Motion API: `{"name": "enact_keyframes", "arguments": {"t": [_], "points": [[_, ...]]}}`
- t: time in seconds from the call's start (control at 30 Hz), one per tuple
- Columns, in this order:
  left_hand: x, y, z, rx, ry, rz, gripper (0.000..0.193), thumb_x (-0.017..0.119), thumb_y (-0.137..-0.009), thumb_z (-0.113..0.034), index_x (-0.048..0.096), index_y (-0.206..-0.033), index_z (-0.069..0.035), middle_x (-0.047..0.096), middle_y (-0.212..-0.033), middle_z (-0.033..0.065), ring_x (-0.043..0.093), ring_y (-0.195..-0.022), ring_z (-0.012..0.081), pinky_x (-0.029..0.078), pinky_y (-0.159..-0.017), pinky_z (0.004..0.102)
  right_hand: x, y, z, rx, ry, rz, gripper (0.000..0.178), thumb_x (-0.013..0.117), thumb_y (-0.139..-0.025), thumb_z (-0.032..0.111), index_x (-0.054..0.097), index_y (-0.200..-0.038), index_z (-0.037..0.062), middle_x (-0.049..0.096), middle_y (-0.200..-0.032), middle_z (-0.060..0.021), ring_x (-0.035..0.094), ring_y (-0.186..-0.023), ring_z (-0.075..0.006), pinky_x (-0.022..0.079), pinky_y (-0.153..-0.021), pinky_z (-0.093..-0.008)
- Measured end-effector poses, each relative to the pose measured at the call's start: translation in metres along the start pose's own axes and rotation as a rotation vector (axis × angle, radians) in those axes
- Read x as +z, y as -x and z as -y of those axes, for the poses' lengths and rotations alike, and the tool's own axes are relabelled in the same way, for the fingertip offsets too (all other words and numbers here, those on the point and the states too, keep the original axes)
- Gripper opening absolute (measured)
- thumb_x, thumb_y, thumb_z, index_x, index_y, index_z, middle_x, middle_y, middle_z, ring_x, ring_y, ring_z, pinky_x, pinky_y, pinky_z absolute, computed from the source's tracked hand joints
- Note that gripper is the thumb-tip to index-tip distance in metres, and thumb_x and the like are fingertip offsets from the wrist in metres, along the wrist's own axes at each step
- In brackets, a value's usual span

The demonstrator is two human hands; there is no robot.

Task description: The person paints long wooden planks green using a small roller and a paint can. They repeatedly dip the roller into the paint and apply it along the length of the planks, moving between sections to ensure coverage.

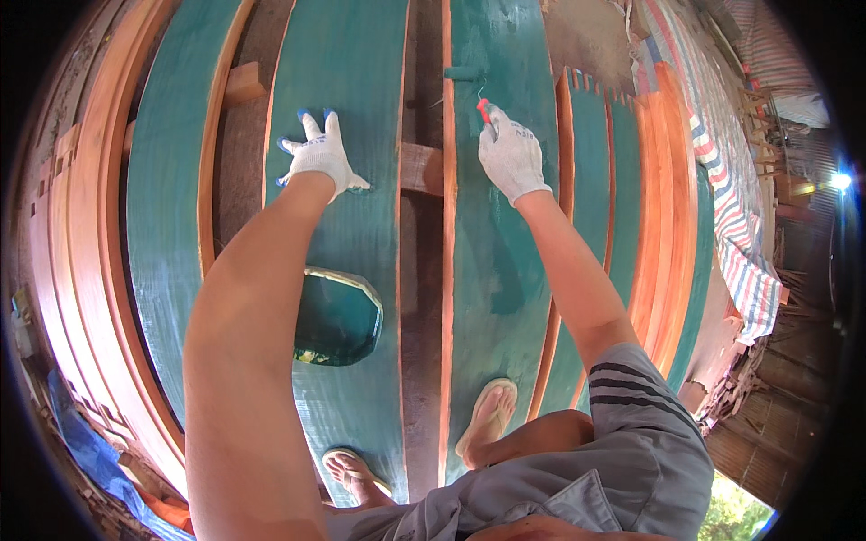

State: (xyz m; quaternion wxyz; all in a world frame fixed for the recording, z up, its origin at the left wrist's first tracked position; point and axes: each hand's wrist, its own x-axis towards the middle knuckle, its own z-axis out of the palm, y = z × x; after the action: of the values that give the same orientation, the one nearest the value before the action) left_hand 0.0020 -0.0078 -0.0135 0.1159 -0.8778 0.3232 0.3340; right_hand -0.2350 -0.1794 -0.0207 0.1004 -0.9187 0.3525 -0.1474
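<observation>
My right hand (516,155), in a white knit glove, grips the red handle (483,111) of a small paint roller. The roller's green-coated sleeve (461,73) rests on a long green-painted board (492,225), near its left edge. My left hand (319,155), gloved the same with blue fingertips, leans on another green board (347,81) with fingers spread and holds nothing. Nearer me on that board sits a cut-down plastic paint container (338,316) with dark green paint inside, partly hidden by my left forearm.
My sandalled feet (487,415) stand on two of the boards. Gaps separate the boards, with a wooden crosspiece (421,169) beneath. Unpainted planks (95,270) are stacked at the left, more bare planks (663,225) at the right. Beyond lies a striped tarp (735,243); a blue sheet (99,464) lies lower left.
</observation>
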Motion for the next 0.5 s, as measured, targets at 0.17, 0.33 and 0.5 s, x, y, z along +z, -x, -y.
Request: {"name": "enact_keyframes", "arguments": {"t": [0.17, 0.33, 0.5], "points": [[0.006, 0.001, 0.009, -0.008, -0.014, 0.004, 0.143, 0.091, -0.075, -0.066, -0.002, -0.175, -0.021, -0.008, -0.180, 0.0219, 0.015, -0.158, 0.0623, 0.047, -0.109, 0.0800, -0.032, 0.106, 0.016, 0.074, 0.006, 0.213, 0.041, 0.058, -0.102, 0.015, 0.063, -0.141, 0.0065, 0.074, -0.096, -0.0223, 0.072, -0.089, -0.0420, 0.056, -0.082, -0.0547], [0.008, -0.003, 0.012, 0.051, -0.015, -0.044, 0.143, 0.091, -0.076, -0.064, -0.002, -0.175, -0.020, -0.003, -0.179, 0.0257, 0.015, -0.157, 0.0658, 0.042, -0.119, 0.0706, -0.068, 0.144, 0.001, 0.021, -0.017, 0.170, 0.041, 0.059, -0.100, 0.013, 0.063, -0.141, 0.0069, 0.073, -0.096, -0.0214, 0.072, -0.092, -0.0404, 0.057, -0.084, -0.0527], [-0.012, -0.030, 0.050, 0.326, 0.156, -0.036, 0.114, 0.083, -0.087, -0.058, 0.024, -0.171, -0.007, 0.019, -0.176, 0.0283, 0.040, -0.150, 0.0573, 0.040, -0.123, 0.0574, -0.021, 0.041, -0.009, 0.095, 0.026, 0.050, 0.041, 0.054, -0.101, 0.020, 0.064, -0.139, 0.0073, 0.076, -0.103, -0.0227, 0.073, -0.100, -0.0397, 0.056, -0.089, -0.0529]]}}
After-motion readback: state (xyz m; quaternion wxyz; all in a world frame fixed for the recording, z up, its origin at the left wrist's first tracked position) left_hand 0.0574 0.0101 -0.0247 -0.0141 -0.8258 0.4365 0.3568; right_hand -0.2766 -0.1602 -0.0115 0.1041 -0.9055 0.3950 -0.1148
